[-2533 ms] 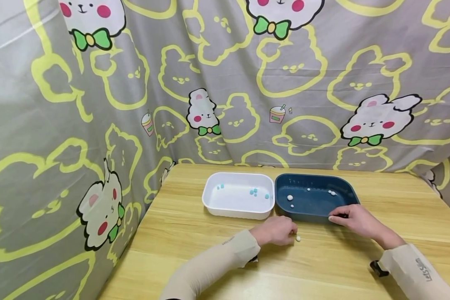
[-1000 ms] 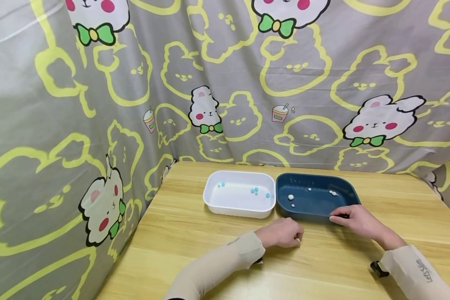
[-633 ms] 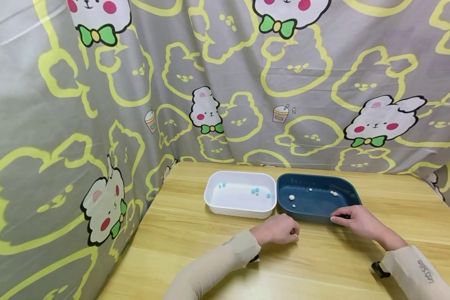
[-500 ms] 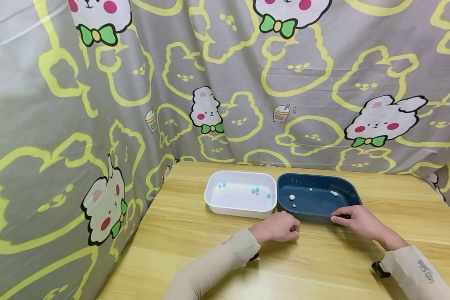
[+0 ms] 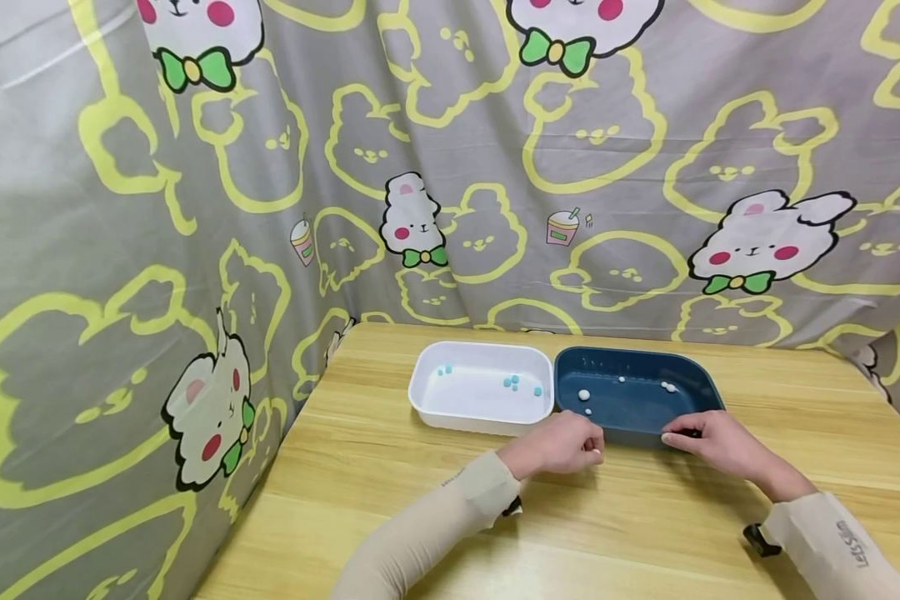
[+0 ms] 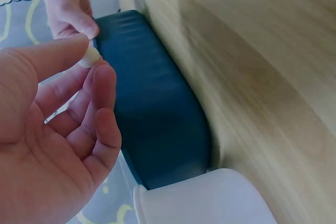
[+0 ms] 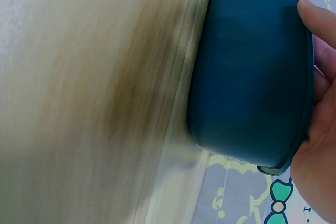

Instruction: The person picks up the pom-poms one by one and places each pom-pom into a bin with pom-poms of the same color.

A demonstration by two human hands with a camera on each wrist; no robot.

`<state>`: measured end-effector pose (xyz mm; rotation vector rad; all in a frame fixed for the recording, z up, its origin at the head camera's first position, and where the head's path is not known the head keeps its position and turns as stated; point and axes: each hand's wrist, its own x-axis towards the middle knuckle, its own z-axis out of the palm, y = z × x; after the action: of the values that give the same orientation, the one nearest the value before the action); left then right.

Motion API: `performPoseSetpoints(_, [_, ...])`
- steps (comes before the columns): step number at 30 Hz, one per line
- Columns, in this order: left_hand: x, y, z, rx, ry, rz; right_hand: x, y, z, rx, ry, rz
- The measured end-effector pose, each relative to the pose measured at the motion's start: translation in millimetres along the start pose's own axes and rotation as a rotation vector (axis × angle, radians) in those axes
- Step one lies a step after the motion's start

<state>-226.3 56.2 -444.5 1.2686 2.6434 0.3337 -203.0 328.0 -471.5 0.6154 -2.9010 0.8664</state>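
Observation:
Between thumb and index finger, my left hand [image 6: 58, 108] pinches a small white ball [image 6: 89, 57]. In the head view that left hand [image 5: 558, 442] is at the near left corner of the dark blue tray [image 5: 622, 417], its fingers level with the rim. My right hand [image 5: 712, 437] grips the same tray's near right rim, thumb outside and fingers inside; the right wrist view shows the thumb [image 7: 315, 17] on the rim. Several white balls [image 5: 584, 395] lie spread in the blue tray.
A white tray [image 5: 480, 417] with several light blue balls [image 5: 515, 380] stands against the blue tray's left side. Both sit near the back of the wooden table [image 5: 570, 542]. A patterned curtain [image 5: 480, 167] hangs behind and to the left.
A white ball that lay on the table in front of the trays is now in my left hand, raised toward the blue tray. The right hand has kept its hold on the rim.

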Motion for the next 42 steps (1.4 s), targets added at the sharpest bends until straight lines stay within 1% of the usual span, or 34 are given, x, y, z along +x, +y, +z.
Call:
performPoseSetpoints(4, [0.7,0.7,-3.2,-0.011,0.015,-0.006,0.0,0.5,0.0,0.0,-0.009,0.006])
performPoseSetpoints(11, [2.1,2.1,-8.5,-0.009,0.049,-0.001,0.4,0.4,0.0,0.009,-0.002,0.008])
performPoseSetpoints(25, [2.9,1.8,-15.2,-0.013,0.07,-0.006,1.2,-0.2,0.9,0.022,-0.008,0.026])
performPoseSetpoints(31, [3.6,1.7,-16.0,-0.024,0.073,0.003,0.2,-0.2,1.1,0.017,-0.005,0.016])
performPoseSetpoints(37, [2.7,3.1,-17.8,-0.045,0.08,-0.015,-0.5,-0.2,1.5,0.016,0.01,0.016])
performPoseSetpoints(42, [3.3,3.6,-17.5,-0.05,0.072,-0.026,-0.5,0.2,2.1,0.01,0.019,0.001])
